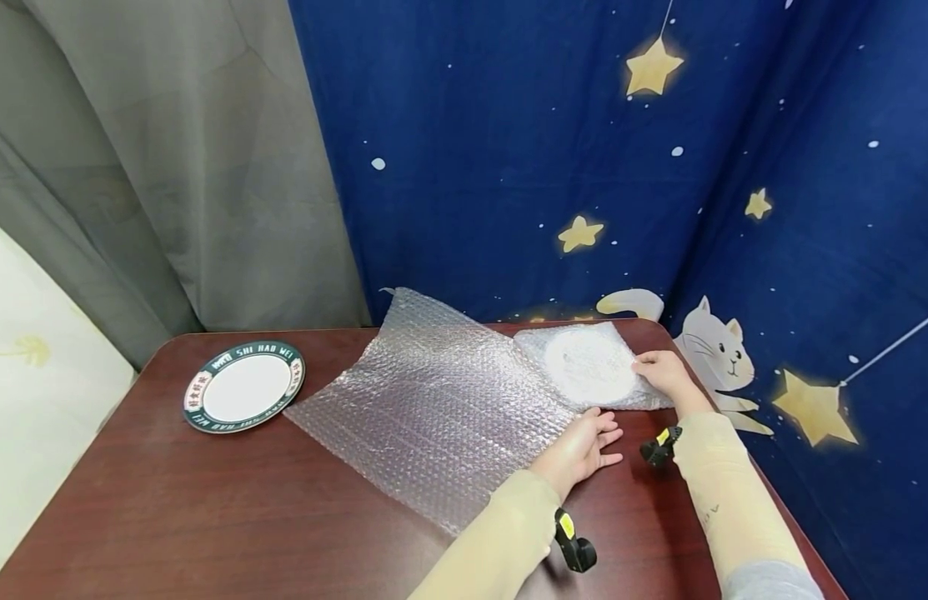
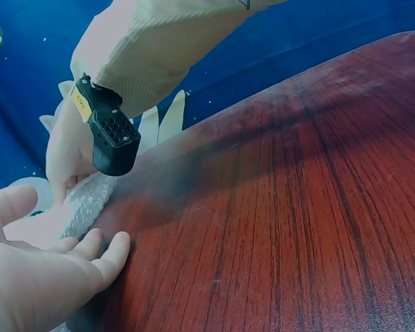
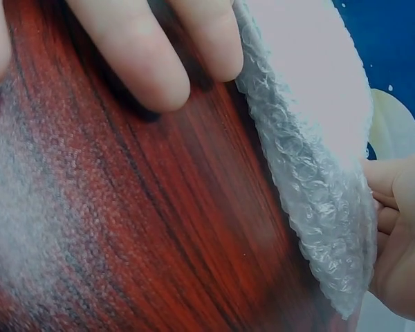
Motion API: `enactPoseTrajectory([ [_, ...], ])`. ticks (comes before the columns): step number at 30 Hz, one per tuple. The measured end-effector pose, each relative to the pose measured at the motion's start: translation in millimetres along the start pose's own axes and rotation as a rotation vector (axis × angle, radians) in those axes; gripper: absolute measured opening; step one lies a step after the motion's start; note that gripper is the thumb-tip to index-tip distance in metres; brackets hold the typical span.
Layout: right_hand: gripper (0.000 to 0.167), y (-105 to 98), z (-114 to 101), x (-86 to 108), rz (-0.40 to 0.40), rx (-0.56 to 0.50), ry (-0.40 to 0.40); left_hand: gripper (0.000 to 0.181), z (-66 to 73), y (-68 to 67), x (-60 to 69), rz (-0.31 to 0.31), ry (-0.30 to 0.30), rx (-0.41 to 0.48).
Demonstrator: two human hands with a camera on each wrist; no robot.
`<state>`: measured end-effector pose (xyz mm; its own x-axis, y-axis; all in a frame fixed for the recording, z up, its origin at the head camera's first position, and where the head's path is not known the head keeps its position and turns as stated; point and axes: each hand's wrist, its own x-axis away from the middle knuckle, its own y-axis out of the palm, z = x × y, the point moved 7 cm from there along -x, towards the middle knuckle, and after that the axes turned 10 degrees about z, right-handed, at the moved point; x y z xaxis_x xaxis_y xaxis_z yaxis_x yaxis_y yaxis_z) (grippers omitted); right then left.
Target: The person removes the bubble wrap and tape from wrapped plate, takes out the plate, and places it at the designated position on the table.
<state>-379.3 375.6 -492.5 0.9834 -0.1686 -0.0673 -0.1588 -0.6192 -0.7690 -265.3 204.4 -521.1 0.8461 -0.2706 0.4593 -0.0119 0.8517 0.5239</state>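
Note:
A round white plate [image 1: 589, 364] lies wrapped in bubble wrap at the far right of the table. My right hand [image 1: 664, 373] pinches the right edge of this wrapping, thumb uppermost; in the right wrist view the wrapping [image 3: 325, 228] stands between thumb and curled fingers. Just in front of the bundle, my left hand [image 1: 579, 446] has its fingers loosely extended and grips nothing. Whether its fingertips touch the bundle, I cannot tell. Left of the bundle spreads a large sheet of bubble wrap [image 1: 441, 408], its right edge meeting the wrapped plate.
Another plate [image 1: 246, 387], white with a dark green lettered rim, sits at the left of the dark red wooden table [image 1: 231, 508]. Grey and blue curtains [image 1: 494, 167] hang right behind the table's back edge. A black camera [image 1: 576, 542] is strapped to each wrist.

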Motion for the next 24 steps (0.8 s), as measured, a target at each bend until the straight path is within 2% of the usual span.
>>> enactPoseTrajectory([
  [10,0.033,1.4,1.3,1.6,0.017,-0.016,0.026,0.071,1.8,-0.2,-0.4,0.009,0.006,0.021],
  [24,0.034,-1.4,4.1,-0.9,0.037,-0.025,0.034,0.073,5.2,1.2,-1.6,0.019,0.014,0.067],
])
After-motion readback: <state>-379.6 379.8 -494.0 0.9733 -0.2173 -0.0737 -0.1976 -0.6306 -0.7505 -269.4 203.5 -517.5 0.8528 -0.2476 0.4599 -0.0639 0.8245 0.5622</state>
